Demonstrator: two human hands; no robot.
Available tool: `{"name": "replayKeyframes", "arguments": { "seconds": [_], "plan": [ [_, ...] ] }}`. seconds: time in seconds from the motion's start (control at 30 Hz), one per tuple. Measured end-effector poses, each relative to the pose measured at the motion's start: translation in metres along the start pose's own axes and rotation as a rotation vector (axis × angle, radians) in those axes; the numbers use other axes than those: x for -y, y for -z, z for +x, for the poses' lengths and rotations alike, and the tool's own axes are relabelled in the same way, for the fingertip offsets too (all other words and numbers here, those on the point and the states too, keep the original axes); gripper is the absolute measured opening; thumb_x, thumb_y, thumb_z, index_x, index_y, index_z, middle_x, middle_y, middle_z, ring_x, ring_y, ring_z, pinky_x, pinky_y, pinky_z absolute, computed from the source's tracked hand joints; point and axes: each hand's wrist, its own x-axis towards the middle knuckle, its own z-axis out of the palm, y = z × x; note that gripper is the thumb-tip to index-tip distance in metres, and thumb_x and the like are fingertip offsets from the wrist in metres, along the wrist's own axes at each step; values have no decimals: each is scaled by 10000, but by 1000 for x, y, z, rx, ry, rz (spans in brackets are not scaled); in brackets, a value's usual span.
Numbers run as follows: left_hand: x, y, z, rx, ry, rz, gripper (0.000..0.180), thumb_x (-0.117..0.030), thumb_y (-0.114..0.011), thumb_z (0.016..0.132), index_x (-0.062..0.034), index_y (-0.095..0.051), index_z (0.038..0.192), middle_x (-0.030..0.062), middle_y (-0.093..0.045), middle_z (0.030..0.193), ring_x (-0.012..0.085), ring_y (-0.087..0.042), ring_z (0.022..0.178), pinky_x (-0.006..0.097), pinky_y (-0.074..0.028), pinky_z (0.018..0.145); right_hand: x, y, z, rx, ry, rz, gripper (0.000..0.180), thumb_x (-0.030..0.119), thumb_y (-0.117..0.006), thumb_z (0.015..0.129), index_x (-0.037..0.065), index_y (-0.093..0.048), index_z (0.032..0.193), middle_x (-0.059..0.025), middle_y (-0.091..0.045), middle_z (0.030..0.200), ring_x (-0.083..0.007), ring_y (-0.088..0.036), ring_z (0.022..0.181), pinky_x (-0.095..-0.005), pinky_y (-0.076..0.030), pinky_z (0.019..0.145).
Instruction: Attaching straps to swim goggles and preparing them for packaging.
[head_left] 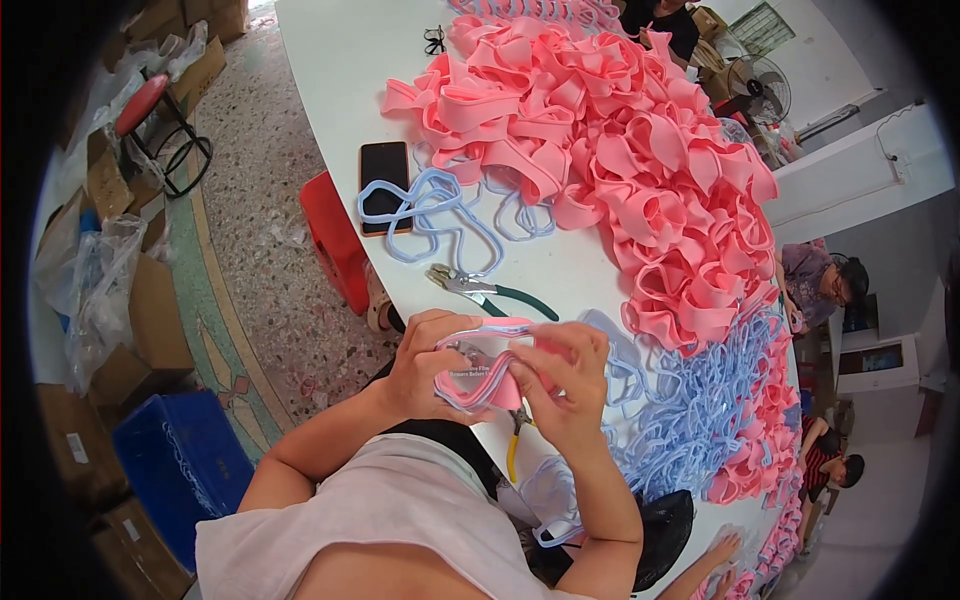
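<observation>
Left hand: I see my left hand (432,362) clasped on the left end of the pink goggle frame (485,375), fingers curled over its top edge, thumb underneath.
Right hand: my right hand (565,385) pinches the frame's right end, fingertips folded in over the rim.
Where the frame is: held up between both hands, just off the near edge of the white table (345,60), close to my chest.
Long axis: it runs left to right across me, one end in each hand, the clear lens facing up.
Nearer hand: neither; both are already on it, about equally.
Strap: a pale blue strap (430,215) lies loose on the table beyond the hands, partly over a black phone (384,165).
Pliers: green-handled pliers (480,288) lie just beyond my hands, nearer the left one; yellow-handled pliers (513,452) sit under my right wrist.
Stock: a pile of pink frames (640,170) lies further off to the right, a heap of blue straps (700,410) beside my right forearm.
</observation>
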Motion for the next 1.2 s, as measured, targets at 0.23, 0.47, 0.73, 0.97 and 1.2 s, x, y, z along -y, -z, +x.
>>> {"name": "replayKeyframes", "arguments": {
  "seconds": [0.23,0.47,0.73,0.97,1.2],
  "plan": [
    [0,3,2,35,-28,-21,710,-516,-837,643,-121,-432,1072,187,-517,1218,352,-524,1084,457,-431,905,-2,1,-4,30,-200,214,444,95,-783,738,27,-640,1153,-112,-607,1154,-281,-543,1066,-355,-454,895],
    [-6,4,5,34,-48,18,690,-539,-815,662,-140,-462,1101,195,-524,1220,339,-530,1077,453,-435,899,2,-1,-9,-73,-140,171,433,89,-786,731,9,-642,1131,-125,-610,1165,-282,-560,1064,-358,-467,891],
    [-6,7,4,47,-55,-19,609,-389,-857,630,-151,-498,1061,176,-528,1227,335,-535,1060,440,-443,890,4,3,-8,-26,-193,208,467,92,-788,725,35,-635,1163,-119,-599,1106,-277,-528,1040,-357,-445,877],
    [-1,13,7,162,-158,-91,577,-343,-847,622,-145,-487,1027,182,-541,1204,326,-551,1015,437,-459,856,-12,26,6,378,-446,525,360,120,-818,708,55,-713,1046,-37,-553,897,-160,-488,812,-268,-400,706],
    [16,13,14,260,-113,-210,946,-559,-853,585,-131,-405,1300,206,-444,1338,343,-507,1161,442,-458,928,-27,27,8,396,-715,787,253,124,-843,694,39,-750,913,42,-487,709,-65,-386,632,-236,-308,564]
  ]
}}
